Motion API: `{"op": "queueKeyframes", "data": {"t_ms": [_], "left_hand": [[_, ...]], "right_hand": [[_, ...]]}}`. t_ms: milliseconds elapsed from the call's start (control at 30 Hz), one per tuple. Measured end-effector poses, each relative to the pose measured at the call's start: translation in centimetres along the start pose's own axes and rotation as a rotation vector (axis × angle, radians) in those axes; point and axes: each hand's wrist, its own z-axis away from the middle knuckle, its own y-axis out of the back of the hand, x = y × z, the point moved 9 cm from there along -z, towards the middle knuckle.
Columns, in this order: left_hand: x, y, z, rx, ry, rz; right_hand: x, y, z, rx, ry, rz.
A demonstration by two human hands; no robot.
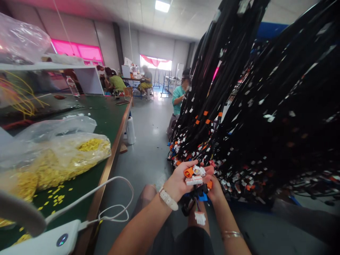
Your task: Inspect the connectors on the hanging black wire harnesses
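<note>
My left hand (pixel 180 180) is palm up beneath a bunch of wire connectors, its fingers stretched to the right. On it lie an orange connector (pixel 188 172), a white round-ended connector (pixel 198 170) and a wide white connector (pixel 194 181). My right hand (pixel 216 191) holds the same bunch from the right, beside another orange connector (pixel 209 185); its fingers are partly hidden. Below the hands hang a blue connector (pixel 203 197) and a white connector (pixel 200 218) on thin wires. Close by in front, black wire harnesses (pixel 212 81) hang with many connectors at their lower ends.
At left, a green-topped bench (pixel 106 120) carries plastic bags of yellow pieces (pixel 61 163), loose yellow bits and a white power bank (pixel 53 239) with a cable looping over the edge. A person in teal (pixel 177 97) sits beyond the harnesses; others sit farther back.
</note>
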Motion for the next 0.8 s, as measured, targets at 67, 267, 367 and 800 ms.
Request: {"op": "queueKeyframes", "data": {"t_ms": [67,267,367,800], "left_hand": [[0.0,-0.2,0.1,0.007,-0.012,0.029],[-0.3,-0.3,0.4,0.019,-0.015,0.057],[-0.4,-0.3,0.5,0.008,-0.024,0.047],[-0.2,0.1,2.1,-0.042,0.026,0.048]], "right_hand": [[-0.2,-0.1,0.0,0.017,0.021,-0.008],[-0.8,0.0,0.4,0.036,0.051,-0.011],[-0.8,0.2,0.4,0.044,0.061,-0.01],[-1.5,-0.3,0.9,0.112,0.155,0.208]]}}
